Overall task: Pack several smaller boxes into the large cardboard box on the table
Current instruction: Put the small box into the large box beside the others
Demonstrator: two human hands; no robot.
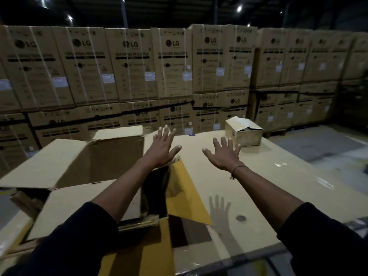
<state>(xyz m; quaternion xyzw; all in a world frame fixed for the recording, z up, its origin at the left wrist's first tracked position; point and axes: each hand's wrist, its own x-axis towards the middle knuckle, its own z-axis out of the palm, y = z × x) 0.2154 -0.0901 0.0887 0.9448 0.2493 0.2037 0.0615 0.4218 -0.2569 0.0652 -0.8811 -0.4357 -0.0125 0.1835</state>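
Observation:
The large cardboard box [83,162] stands open on the left of the table, its flaps spread outward and its inside dark. A small cardboard box [244,130] with loose top flaps sits at the table's far right. My left hand [162,146] is stretched out above the large box's right edge, fingers straight and spread, holding nothing. My right hand [224,153] hovers over the table surface, also spread and empty, short of the small box.
The table [258,196] is covered in cardboard and clear film. A yellow-lit flap [185,194] of the large box hangs toward me. A wall of stacked LG washing machine cartons [129,66] stands behind the table. Grey floor [328,148] lies to the right.

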